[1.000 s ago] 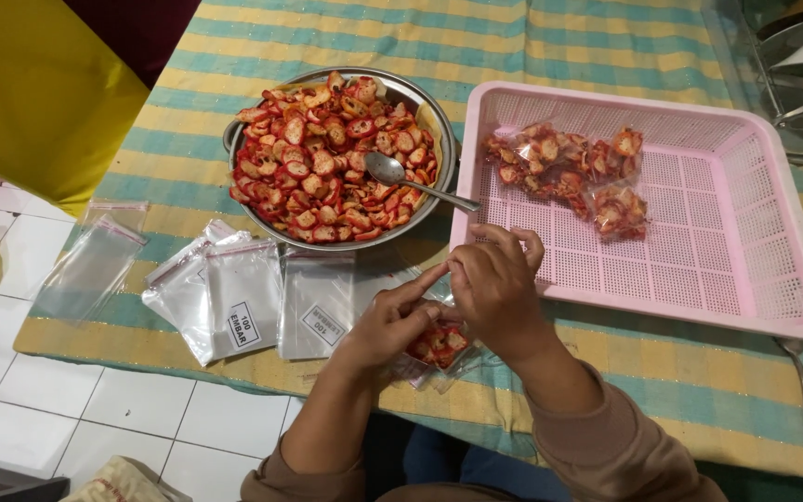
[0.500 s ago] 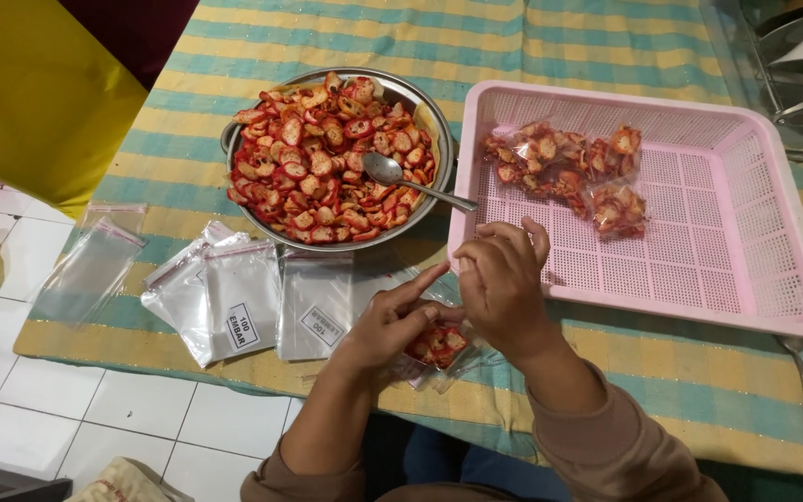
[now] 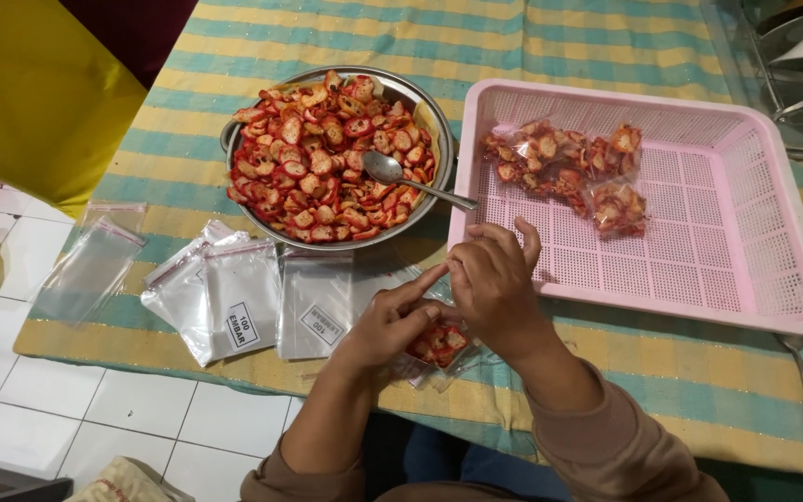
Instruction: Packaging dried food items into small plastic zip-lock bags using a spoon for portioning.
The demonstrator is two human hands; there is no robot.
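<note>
Both my hands, left hand (image 3: 385, 321) and right hand (image 3: 494, 284), pinch the small filled snack bag (image 3: 439, 344) closed at its mouth, the pink basket (image 3: 773, 270) just beyond them.

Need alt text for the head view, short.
Both hands, left and right, pinch a small clear bag of red chips on a striped cloth. Beyond: metal bowl of chips with spoon, pink basket of filled bags.
</note>
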